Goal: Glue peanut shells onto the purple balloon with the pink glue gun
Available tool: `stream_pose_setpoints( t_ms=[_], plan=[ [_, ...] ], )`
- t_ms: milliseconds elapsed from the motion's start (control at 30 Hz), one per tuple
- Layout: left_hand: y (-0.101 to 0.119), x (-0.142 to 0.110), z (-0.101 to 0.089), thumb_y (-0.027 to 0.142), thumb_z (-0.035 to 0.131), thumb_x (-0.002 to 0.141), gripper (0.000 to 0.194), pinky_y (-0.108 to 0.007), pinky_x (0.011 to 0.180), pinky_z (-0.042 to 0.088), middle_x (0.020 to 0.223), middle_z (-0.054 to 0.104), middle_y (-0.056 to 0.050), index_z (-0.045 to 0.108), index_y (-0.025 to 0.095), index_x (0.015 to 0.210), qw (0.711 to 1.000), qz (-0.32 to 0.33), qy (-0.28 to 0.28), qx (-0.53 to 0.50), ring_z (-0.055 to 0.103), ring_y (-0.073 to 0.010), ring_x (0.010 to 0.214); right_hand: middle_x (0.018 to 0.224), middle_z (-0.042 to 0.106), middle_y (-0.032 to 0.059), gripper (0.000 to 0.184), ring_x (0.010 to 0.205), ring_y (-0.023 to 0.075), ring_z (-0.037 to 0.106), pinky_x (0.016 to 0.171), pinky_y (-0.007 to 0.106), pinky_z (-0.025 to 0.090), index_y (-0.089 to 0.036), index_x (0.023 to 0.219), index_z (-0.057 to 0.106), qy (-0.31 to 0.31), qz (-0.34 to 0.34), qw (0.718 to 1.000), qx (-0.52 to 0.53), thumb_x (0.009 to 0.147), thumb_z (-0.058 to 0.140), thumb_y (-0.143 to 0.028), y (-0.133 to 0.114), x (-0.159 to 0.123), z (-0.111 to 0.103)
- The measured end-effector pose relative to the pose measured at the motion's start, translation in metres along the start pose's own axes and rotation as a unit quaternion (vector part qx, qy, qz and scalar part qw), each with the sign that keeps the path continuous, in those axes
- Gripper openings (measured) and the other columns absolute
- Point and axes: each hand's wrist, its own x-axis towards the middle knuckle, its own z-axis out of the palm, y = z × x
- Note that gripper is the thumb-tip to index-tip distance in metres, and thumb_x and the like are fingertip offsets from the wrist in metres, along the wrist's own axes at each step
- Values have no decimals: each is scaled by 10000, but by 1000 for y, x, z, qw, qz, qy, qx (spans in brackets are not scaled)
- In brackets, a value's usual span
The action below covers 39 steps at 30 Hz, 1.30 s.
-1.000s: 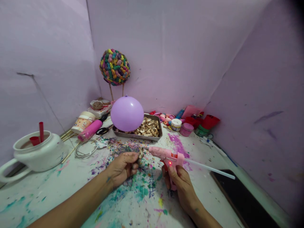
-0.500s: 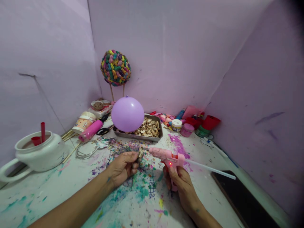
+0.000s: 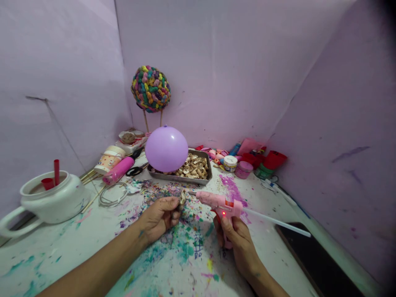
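Above the middle of the paint-flecked bench (image 3: pixel 102 243), one pale nutshell (image 3: pixel 182 197) stands pinched between thumb and fingers of the left hand (image 3: pixel 162 218), the grip nearly closed and the other fingers curled in; facing it is the nozzle (image 3: pixel 192 193) of a pink glue gun (image 3: pixel 216 201), its red light lit, with the right hand (image 3: pixel 239 237) wrapped round the handle; a long clear glue stick (image 3: pixel 278 222) juts from the back. The nozzle has drawn slightly away from the shell, leaving a small gap, so the tip is probably not laying glue on it at this instant; whether any glue is already there is too small to tell. Beyond the hands, more shells (image 3: pixel 195 167) fill a metal tray (image 3: pixel 185 179), and a purple balloon (image 3: pixel 166 148) sits over its left part; behind that, a ball of many-coloured shells (image 3: pixel 151 88) stands up on thin sticks; scissors (image 3: pixel 134 170) and a coil of wire (image 3: pixel 113 196) lie left of the tray, and a white pitcher (image 3: pixel 58 198) farther out; to the right are a white jar (image 3: pixel 230 163) and a pink one (image 3: pixel 243 169); nearer, a dark phone (image 3: pixel 315 255) lies flat.
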Motion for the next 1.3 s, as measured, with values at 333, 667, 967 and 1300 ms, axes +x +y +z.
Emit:
stream_pose_setpoints(
  t_ms=[333,667,967,1300],
  plan=[
    [3,-1,0,235,709,575,245,-177,375,272,438,430,43,486,141,540,997,30,-3,66,397,-66,393,423,431,-34,432,406,85,364,414,222,264,-156,594,484,-43,3,999,-1,748,464,-560,-4,-1,2],
    [4,1,-1,235,766,512,236,-186,442,382,516,512,21,579,108,581,996,67,18,60,469,-70,467,422,442,-31,456,409,89,361,408,219,278,-161,584,485,-40,26,999,19,690,502,-604,-10,-2,5],
    [2,0,2,221,790,473,261,-183,449,405,563,548,-3,636,81,630,997,55,-14,44,482,-68,481,438,443,-36,448,395,74,361,391,202,282,-151,600,507,-39,40,997,55,707,503,-586,-11,-2,5],
    [-3,2,0,255,782,499,262,-175,427,386,501,520,12,603,90,596,995,81,-24,47,459,-60,445,445,438,-36,443,407,79,354,408,209,281,-155,598,488,-46,30,997,48,710,496,-583,-11,-4,6]
  ],
)
